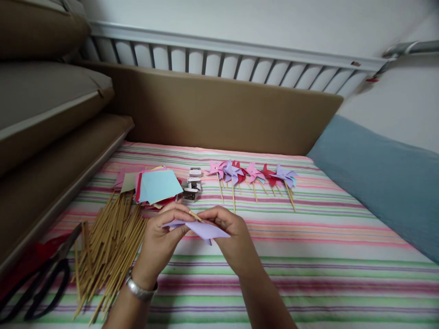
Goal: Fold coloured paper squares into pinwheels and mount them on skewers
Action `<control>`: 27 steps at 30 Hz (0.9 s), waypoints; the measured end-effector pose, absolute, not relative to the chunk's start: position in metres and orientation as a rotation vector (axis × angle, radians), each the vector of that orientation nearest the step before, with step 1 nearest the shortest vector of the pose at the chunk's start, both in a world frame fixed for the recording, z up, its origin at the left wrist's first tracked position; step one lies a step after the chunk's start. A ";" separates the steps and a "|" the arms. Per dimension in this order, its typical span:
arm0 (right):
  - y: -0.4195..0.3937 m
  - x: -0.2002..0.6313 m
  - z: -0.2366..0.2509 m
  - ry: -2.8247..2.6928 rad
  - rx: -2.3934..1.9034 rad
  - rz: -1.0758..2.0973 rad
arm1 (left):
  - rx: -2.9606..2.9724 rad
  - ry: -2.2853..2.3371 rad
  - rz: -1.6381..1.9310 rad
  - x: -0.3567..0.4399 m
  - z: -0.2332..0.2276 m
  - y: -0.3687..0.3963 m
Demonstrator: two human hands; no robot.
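Note:
Between both hands, above the striped cloth, is a lavender paper pinwheel [206,230] with folded blades. My left hand [168,226], with a silver band on its wrist, pinches the paper from the left. On the right, my right hand [228,226] grips it with curled fingers. The end of a thin wooden stick [195,215] shows at the far side of the paper, between the fingertips; the rest of it is hidden. Behind the hands stand small open boxes [190,194] with dark bits inside. Finished-looking pinwheels [254,172] in pink, lavender and red lie beyond.
A heap of wooden sticks [109,251] spreads left of my hands, below stacked coloured paper squares [161,185]. Black-handled scissors [44,278] lie at the far left by red material. Brown cushions [61,146] rise on the left, and a brown board [219,114] stands before a radiator [212,59].

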State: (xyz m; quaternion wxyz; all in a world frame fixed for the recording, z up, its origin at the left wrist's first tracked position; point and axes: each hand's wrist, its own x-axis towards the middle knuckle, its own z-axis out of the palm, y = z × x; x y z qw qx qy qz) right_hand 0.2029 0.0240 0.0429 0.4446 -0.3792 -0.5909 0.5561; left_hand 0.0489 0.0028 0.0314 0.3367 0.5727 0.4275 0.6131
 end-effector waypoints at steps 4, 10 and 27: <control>0.025 0.203 0.043 -1.492 -0.967 1.329 | 1.458 1.134 1.589 0.051 0.032 0.002; 0.025 0.203 0.044 -1.580 -0.946 1.140 | 1.430 1.127 1.644 0.053 0.028 0.000; 0.023 0.196 0.049 -1.506 -0.940 1.074 | 1.361 1.188 1.675 0.051 0.022 0.001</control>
